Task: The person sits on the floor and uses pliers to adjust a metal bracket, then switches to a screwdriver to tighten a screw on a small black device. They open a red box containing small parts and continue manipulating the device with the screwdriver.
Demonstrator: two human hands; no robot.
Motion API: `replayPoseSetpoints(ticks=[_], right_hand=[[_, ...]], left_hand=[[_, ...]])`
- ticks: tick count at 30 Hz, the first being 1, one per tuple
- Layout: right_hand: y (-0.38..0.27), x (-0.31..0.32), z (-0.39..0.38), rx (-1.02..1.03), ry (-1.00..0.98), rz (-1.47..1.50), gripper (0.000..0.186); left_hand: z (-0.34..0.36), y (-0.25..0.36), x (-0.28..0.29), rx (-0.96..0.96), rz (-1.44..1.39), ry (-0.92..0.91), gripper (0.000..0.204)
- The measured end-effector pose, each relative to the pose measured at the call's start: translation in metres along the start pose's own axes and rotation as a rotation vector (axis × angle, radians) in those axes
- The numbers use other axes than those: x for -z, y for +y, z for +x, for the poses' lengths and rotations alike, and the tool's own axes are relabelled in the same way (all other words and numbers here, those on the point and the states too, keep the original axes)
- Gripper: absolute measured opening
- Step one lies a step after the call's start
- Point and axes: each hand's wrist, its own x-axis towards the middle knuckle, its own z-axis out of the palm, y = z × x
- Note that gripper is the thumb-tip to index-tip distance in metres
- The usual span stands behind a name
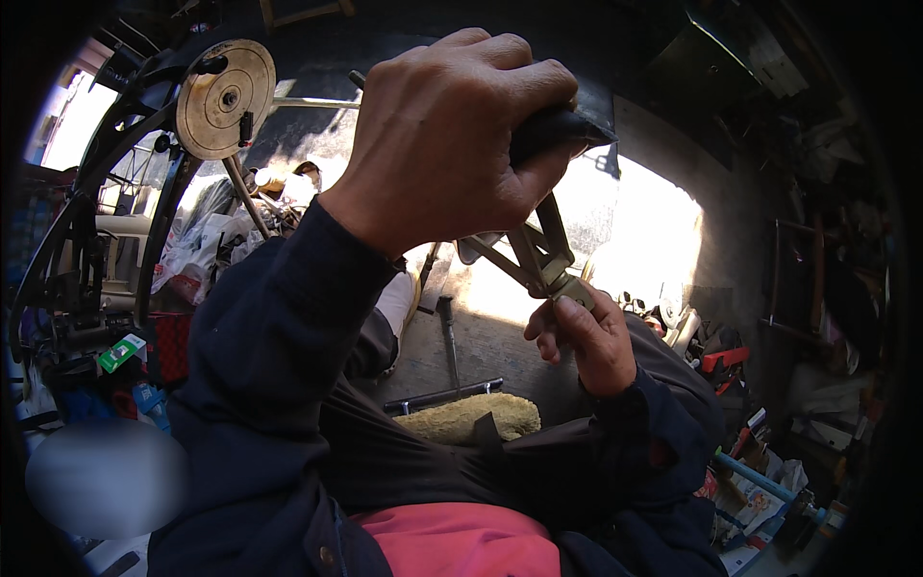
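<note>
My left hand [452, 135] is raised in front of me, fingers closed over a black padded piece [556, 133] whose far end narrows to a corner. Beneath it hangs a bracket of flat metal struts [540, 262] meeting at a lower joint; the hand hides how the two connect. My right hand [591, 337], lower and nearer me, pinches the end of that bracket between thumb and fingers. A hammer-like tool with a long handle [449, 337] stands on the floor past my lap, below the bracket.
At left, a black metal frame carries a round, worn disc [226, 99]. Plastic bags and clutter [207, 240] lie beside it. Between my legs is a tan fleecy pad [466, 420] next to a dark bar. A red item [724, 360] and a blue tube [755, 475] lie at right.
</note>
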Motion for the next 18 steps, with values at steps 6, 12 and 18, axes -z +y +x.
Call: replayPoseSetpoints(ticks=[6,12,18], right_hand=[[-0.0011,0.0001,-0.0005,-0.012,0.0,0.012,0.05],[-0.0004,0.001,0.0008,-0.006,-0.008,0.027,0.049],[0.0012,0.0019,0.0009,-0.004,-0.011,0.034,0.049]], left_hand=[[-0.0001,0.0,-0.0004,0.0,-0.006,0.006,0.03],[-0.0001,-0.0004,-0.0005,-0.002,-0.001,0.004,0.03],[-0.0001,-0.0003,-0.0001,-0.001,-0.003,-0.001,0.03]])
